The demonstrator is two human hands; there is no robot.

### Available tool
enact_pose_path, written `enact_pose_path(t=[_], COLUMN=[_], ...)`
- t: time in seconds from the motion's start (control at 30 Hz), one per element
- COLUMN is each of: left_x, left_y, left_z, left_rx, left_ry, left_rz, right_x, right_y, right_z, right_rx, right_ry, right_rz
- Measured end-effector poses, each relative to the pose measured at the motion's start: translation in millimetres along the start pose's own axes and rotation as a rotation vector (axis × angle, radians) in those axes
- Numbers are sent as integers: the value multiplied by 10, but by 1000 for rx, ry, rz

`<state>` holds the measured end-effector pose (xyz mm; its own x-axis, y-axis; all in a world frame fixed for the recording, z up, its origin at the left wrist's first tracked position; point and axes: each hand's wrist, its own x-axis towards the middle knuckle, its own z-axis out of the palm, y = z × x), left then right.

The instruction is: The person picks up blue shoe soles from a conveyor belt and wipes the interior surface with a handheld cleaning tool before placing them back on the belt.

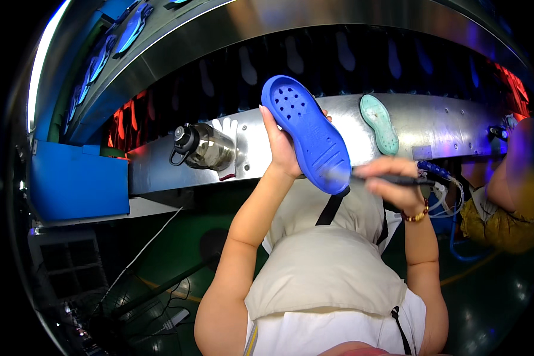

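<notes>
Head view, looking down past the person's pale apron toward a curved stainless-steel conveyor ledge. The left hand is raised in front of the ledge with its fingers wrapped around one long edge of a bright blue moulded foam shoe sole, thumb on the near side and fingertips showing past the far edge; the sole is held tilted, its perforated toe end up and to the left, its heel end down and to the right. The right hand, wearing a beaded bracelet at the wrist, is closed around a slim dark pen-like tool that lies roughly level, its blurred tip meeting the lower heel end of the blue sole. A blue fitting with thin pale tubing hangs at the tool's rear end, just beyond the right hand. On the ledge behind, a pale green rubber-like insole lies flat to the right of the held sole, apart from it. To the left on the same ledge, a clear drinking bottle with a black cap and loop lies on its side, with a white glove just beside it. A blue box sits at far left. Another person's arm in a yellow garment enters at the right edge, well apart from both hands.
</notes>
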<state>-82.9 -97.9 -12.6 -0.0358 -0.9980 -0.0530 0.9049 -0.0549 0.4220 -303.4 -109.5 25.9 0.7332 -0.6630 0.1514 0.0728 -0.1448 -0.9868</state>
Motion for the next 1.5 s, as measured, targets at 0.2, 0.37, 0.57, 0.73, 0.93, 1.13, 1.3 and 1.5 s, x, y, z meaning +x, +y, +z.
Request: enact_pose_path(t=[0.2,0.37,0.57,0.73,0.93,1.13,1.3,1.5], left_x=[16,119,160,200,-167,-115,-106,-37], left_y=[33,86,145,165,-297,-301,-261,-156], left_z=[81,196,184,281,129,-102,2,84], left_rx=[-46,60,-8,45,-67,-75,-77,60], left_ry=[1,8,-44,91,44,52,-2,15], left_rz=[-34,-32,-42,-40,38,15,12,43], right_x=[-40,-30,-21,38,27,-54,38,211], right_y=[90,337,487,436,362,277,221,65], right_z=[1,-33,-22,152,424,276,221,-3], right_rx=[-31,200,429,814,501,257,146,-141], right_ry=[-195,203,17,211,411,278,31,-21], right_rz=[-66,109,-99,109,132,70,-68,-241])
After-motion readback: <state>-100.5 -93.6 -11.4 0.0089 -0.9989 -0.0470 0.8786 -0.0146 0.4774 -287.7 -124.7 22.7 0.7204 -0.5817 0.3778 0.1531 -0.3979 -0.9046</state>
